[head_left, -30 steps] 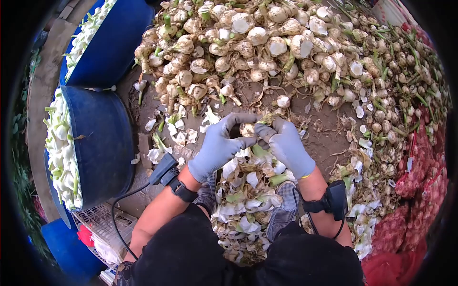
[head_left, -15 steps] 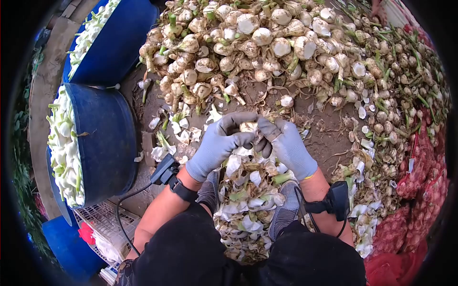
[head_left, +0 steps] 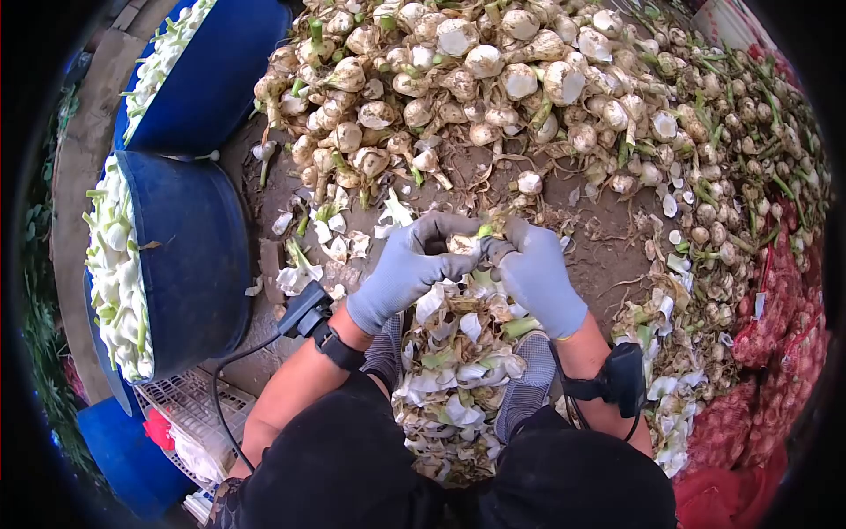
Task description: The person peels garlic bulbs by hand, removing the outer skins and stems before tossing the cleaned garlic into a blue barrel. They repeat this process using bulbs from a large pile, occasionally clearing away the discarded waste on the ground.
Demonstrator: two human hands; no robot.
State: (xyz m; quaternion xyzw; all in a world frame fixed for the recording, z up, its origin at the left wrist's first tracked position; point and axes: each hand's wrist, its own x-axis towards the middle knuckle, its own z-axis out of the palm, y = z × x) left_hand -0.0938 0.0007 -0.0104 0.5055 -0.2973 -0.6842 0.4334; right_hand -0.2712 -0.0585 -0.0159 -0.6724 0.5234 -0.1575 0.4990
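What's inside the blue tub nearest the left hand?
White bulbs and some green stems cover the mouth of the blue tub. Only the top layer shows; whatever lies deeper is hidden.

The brown ground point(head_left: 606, 257) carries a broad heap of soil-streaked bulbs point(head_left: 476, 88) — pale, papery skins point(head_left: 458, 379) strewn nearer — with blue tubs point(head_left: 189, 256) at the left and red mesh sacks point(head_left: 780, 326) at the right.

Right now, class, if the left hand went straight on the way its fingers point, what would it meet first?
Most likely the right hand, directly ahead of the left hand and the garlic bulb it holds. Any gap between them is hard to judge from this view.
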